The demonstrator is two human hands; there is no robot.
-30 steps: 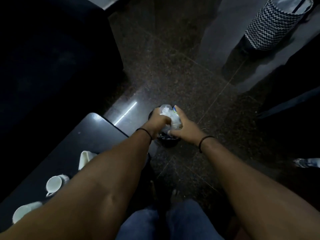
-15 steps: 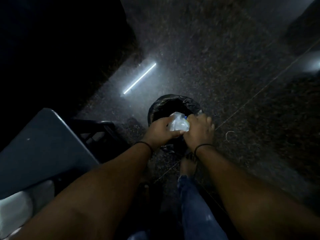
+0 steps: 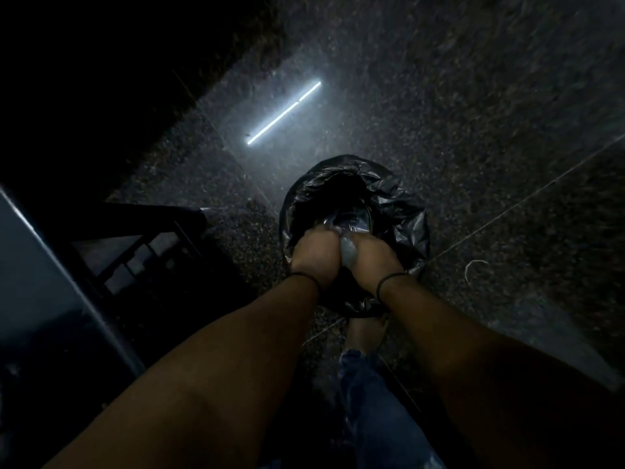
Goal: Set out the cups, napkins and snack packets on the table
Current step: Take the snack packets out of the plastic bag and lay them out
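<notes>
fingers [image 3: 309, 233]: tips hidden in bin [image 3: 411, 228] | table [image 3: 30, 265]: cut off left

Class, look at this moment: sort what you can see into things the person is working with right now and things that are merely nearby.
In use:
left hand
right hand
crumpled clear plastic wrapper, gripped between both hands
bin lined with a black bag, under the hands

Merely nearby:
table edge
light reflection on the floor
loop of string on the floor

Glossy crinkled black plastic bin liner [image 3: 402, 211], clear shiny plastic wrapper [image 3: 348, 255], polished speckled stone floor [image 3: 439, 113].
</notes>
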